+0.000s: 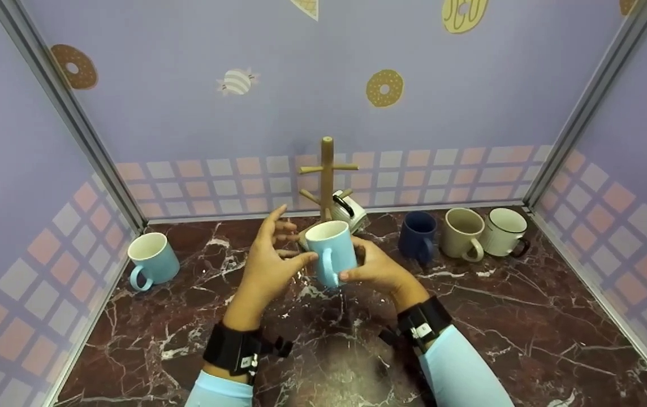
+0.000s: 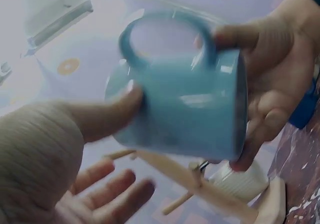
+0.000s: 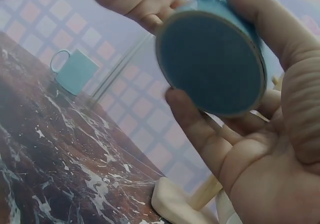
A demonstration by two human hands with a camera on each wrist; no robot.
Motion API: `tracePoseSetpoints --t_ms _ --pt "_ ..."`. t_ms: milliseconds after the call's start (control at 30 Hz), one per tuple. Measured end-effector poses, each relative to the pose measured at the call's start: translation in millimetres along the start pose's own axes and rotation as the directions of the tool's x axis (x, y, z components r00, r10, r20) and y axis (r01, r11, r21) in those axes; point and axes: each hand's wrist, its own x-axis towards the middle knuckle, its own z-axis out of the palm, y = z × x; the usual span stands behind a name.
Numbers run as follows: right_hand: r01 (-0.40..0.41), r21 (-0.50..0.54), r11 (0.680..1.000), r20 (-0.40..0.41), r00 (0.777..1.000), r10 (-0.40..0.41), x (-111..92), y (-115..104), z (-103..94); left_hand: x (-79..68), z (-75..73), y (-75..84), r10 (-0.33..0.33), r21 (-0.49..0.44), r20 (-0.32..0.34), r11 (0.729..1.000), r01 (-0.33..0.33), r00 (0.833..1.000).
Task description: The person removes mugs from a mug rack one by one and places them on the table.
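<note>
A light blue mug with a cream inside is held up above the table, its handle facing the head camera. My right hand grips it from the right, thumb near the handle's lower end and fingers round the far side. In the right wrist view the mug's round base faces the camera. At the mug's left my left hand has its fingers spread, with the thumb against the mug's side. Behind the mug stands a wooden mug tree; a white mug with a black handle hangs low on its right.
A second light blue mug stands at the left by the wall. Along the right back stand a dark blue mug, a beige mug and a white mug with a dark rim. Patterned panels enclose the dark marbled table.
</note>
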Motion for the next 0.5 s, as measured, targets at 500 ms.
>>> tracePoseSetpoints --t_ms 500 --pt "0.043 -0.303 0.952 -0.318 0.937 -0.143 4.1 -18.3 20.3 -11.5 19.7 16.0 0.081 0.046 -0.045 0.996 -0.079 0.996"
